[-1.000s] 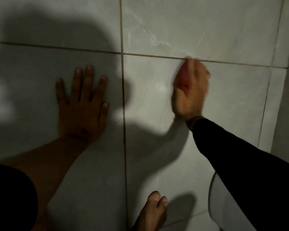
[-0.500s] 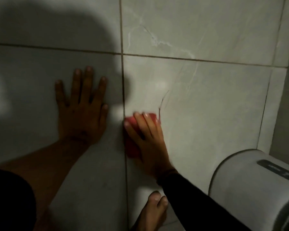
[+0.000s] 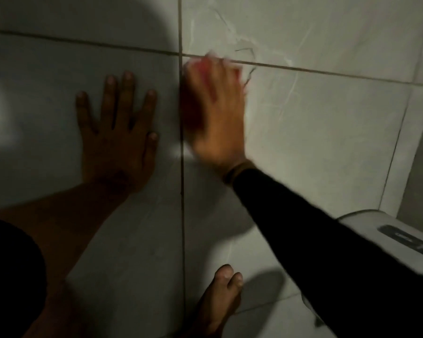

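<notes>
Scrubbing step: right hand (image 3: 216,115) presses red sponge (image 3: 189,111) on tile (image 3: 315,132); blur hides its grip. Left hand (image 3: 117,135) lies flat, released. Next stroke needs steady pressure.

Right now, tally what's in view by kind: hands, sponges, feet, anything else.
Hands: 2 (left hand, right hand)
Red sponge: 1
Bare foot: 1
White appliance: 1
Total: 5
</notes>
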`<state>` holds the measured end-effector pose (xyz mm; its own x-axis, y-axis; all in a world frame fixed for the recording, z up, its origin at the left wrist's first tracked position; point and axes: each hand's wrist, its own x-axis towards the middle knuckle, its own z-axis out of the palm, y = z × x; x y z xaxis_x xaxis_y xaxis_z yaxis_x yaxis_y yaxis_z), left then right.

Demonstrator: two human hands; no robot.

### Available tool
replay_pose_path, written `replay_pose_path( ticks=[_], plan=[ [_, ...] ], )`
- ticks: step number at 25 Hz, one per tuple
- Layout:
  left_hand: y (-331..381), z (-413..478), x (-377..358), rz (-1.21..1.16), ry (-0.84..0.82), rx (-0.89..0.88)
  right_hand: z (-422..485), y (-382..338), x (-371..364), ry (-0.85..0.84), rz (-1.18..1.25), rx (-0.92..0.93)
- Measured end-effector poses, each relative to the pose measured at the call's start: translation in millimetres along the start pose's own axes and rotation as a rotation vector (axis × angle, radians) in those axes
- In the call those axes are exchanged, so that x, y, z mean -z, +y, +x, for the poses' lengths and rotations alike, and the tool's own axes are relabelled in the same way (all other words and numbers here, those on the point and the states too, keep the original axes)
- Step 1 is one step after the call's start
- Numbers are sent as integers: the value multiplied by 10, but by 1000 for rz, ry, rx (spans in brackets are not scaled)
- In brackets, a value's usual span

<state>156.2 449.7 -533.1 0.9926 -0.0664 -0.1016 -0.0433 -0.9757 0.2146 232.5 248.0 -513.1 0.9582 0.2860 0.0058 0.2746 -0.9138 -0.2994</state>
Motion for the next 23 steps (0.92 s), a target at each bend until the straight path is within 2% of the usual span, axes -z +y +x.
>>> replay_pose_path(
  ticks=[3, 5, 7, 9, 12, 14, 17, 20, 21, 23],
  plan=[
    [-18, -14, 2, -3, 6, 0, -1419, -314, 62, -315, -33, 228],
    [-12, -19, 9, 4, 6, -7, -2119, -64, 247, -432, -47, 153],
    [-1, -10, 25, 8, 3, -11, -2277, 388, 412, -392, -52, -123],
    [-2, -10, 34, 10, -15, -6, -2002, 845, 542, -275, -78, -379],
    [-15, -19, 40, 22, -29, -2, -913, 1407, 580, 60, -31, -640],
    [-21, -5, 49, 38, -31, 0, -293, 1548, 548, 174, -14, -667],
    [19, -5, 60, 49, -42, 6, -394, 1439, 563, 183, -2, -698],
    [-12, -19, 59, 55, -45, -6, -1404, 723, 472, 92, 29, -759],
    [-18, -10, 68, 50, -51, -15, -1714, 394, 397, 25, 28, -728],
    [18, -9, 97, 59, -59, -8, -2000, -216, 247, -144, 77, -527]
  ],
)
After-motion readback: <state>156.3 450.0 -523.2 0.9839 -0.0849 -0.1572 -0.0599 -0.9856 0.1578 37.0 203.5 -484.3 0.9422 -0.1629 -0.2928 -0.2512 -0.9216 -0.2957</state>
